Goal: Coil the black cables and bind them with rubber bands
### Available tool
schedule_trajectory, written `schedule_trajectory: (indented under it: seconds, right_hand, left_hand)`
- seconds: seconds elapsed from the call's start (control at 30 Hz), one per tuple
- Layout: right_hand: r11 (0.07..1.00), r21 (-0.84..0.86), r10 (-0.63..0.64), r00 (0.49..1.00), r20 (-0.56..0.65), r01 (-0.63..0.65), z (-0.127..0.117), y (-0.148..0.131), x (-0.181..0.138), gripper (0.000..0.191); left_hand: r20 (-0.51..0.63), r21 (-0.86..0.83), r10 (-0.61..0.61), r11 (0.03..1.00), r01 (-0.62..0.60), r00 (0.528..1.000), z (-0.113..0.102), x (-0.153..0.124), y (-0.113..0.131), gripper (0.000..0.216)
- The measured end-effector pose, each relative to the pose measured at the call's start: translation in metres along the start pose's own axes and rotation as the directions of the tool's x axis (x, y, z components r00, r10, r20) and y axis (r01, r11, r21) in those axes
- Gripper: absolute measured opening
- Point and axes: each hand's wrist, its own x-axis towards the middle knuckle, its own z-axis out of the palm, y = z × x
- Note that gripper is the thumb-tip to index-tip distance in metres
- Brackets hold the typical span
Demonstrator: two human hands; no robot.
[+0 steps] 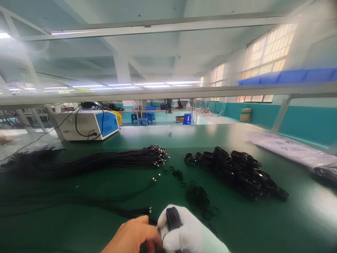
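My right hand (188, 230), in a white glove, grips a coiled black cable (173, 218) at the bottom middle of the head view. Several neat loops show between its thumb and fingers. Against the glove's left side, my bare left hand (134, 233) has its fingers bent in and closed at the cable; its fingertips are partly hidden. Just beyond the left hand lie loose black cables (131, 212) with metal plugs. Thin black rings (198, 197), seemingly rubber bands, are heaped ahead of the glove.
A thick bundle of straight black cables (123, 158) stretches leftward across the green table (147, 137). Many coiled cables (244, 175) are piled at right. Behind stands a white and blue machine (89, 124). Plastic-wrapped sheets (289, 149) lie far right, below a shelf beam (168, 93).
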Motion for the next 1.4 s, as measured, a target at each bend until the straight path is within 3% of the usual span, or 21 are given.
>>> schedule_trajectory:
  seconds: [0.1,0.2,0.27,0.37,0.43,0.53,0.6,0.7,0.77,0.83,0.87,0.93,0.97,1.03,1.13,1.2,1.27,1.33,1.4]
  right_hand:
    - [0.999,0.018,-0.032,0.993,-0.116,0.034,-0.001,0.004,-0.001,0.038]
    - [0.999,-0.027,-0.02,0.999,-0.04,0.019,-0.002,0.006,-0.005,0.045]
    - [0.996,-0.079,0.052,0.998,0.037,-0.049,-0.002,0.009,-0.005,0.049]
    - [0.965,-0.201,0.177,0.984,0.022,-0.169,-0.001,0.021,0.0,0.058]
    - [0.943,-0.279,0.18,0.983,-0.04,-0.183,-0.002,0.034,0.006,0.067]
    - [0.925,-0.371,0.018,0.985,-0.169,-0.081,-0.005,0.048,0.014,0.077]
    - [0.909,-0.414,-0.059,0.972,-0.226,-0.041,-0.006,0.05,0.015,0.084]
    - [0.83,-0.553,-0.077,0.968,-0.239,-0.07,0.0,0.042,0.011,0.097]
    - [0.745,-0.663,-0.097,0.971,-0.219,-0.076,0.006,0.035,0.007,0.094]
    - [0.686,-0.726,-0.161,0.965,-0.207,-0.041,0.013,0.026,0.003,0.071]
    - [0.672,-0.741,-0.223,0.951,-0.211,-0.007,0.015,0.022,0.001,0.054]
    - [0.708,-0.702,-0.297,0.933,-0.201,0.074,0.018,0.013,-0.004,0.03]
    - [0.783,-0.61,-0.282,0.944,-0.171,0.123,0.017,0.009,-0.007,0.029]
    - [0.956,-0.263,-0.143,0.989,-0.025,0.132,0.012,0.003,-0.013,0.037]
    - [0.982,0.176,-0.102,0.977,0.189,0.069,0.002,0.0,-0.02,0.047]
    - [0.965,0.247,-0.142,0.965,0.22,0.086,-0.002,0.001,-0.022,0.051]
    - [0.97,0.229,-0.137,0.964,0.23,0.083,-0.002,0.003,-0.021,0.055]
    - [0.978,0.196,-0.115,0.965,0.236,0.068,0.001,0.006,-0.019,0.059]
    - [0.982,0.176,-0.111,0.965,0.239,0.069,0.004,0.009,-0.017,0.063]
  left_hand:
    - [-0.099,-0.067,0.03,0.997,-0.036,0.995,0.001,-0.002,0.001,0.035]
    - [-0.212,-0.237,0.07,0.964,-0.121,0.975,0.006,-0.001,-0.001,0.052]
    - [-0.201,-0.343,0.076,0.928,-0.143,0.977,0.01,0.0,-0.003,0.06]
    - [-0.123,-0.399,0.065,0.911,-0.109,0.99,0.014,0.0,0.001,0.059]
    - [-0.114,-0.355,0.06,0.93,-0.097,0.992,0.017,-0.001,0.008,0.057]
    - [-0.147,-0.202,0.04,0.977,-0.07,0.988,0.022,-0.002,0.016,0.06]
    - [-0.162,-0.061,0.023,0.998,-0.034,0.986,0.022,0.0,0.015,0.057]
    - [-0.115,0.079,0.026,0.997,-0.017,0.993,0.014,0.008,0.005,0.046]
    - [0.038,0.049,0.041,0.998,-0.043,0.998,0.004,0.015,-0.005,0.034]
    - [0.152,-0.059,0.082,0.995,-0.074,0.985,-0.005,0.02,-0.011,0.02]
    - [0.151,-0.112,0.103,0.99,-0.086,0.983,-0.008,0.023,-0.013,0.02]
    - [0.061,-0.169,0.117,0.98,-0.106,0.991,-0.006,0.025,-0.014,0.027]
    - [0.016,-0.173,0.107,0.98,-0.103,0.994,-0.002,0.025,-0.014,0.028]
    - [-0.01,-0.165,0.072,0.984,-0.072,0.997,0.009,0.023,-0.013,0.025]
    - [0.021,-0.268,0.018,0.963,-0.012,1.0,0.019,0.012,-0.009,0.021]
    - [-0.006,-0.477,0.007,0.879,-0.009,1.0,0.018,0.002,-0.004,0.016]
    - [-0.104,-0.677,-0.013,0.733,-0.062,0.994,0.014,-0.006,0.003,0.015]
    - [-0.21,-0.762,-0.055,0.635,-0.128,0.976,0.013,-0.008,0.011,0.015]
    - [-0.235,-0.798,-0.1,0.588,-0.133,0.967,0.016,-0.005,0.018,0.014]
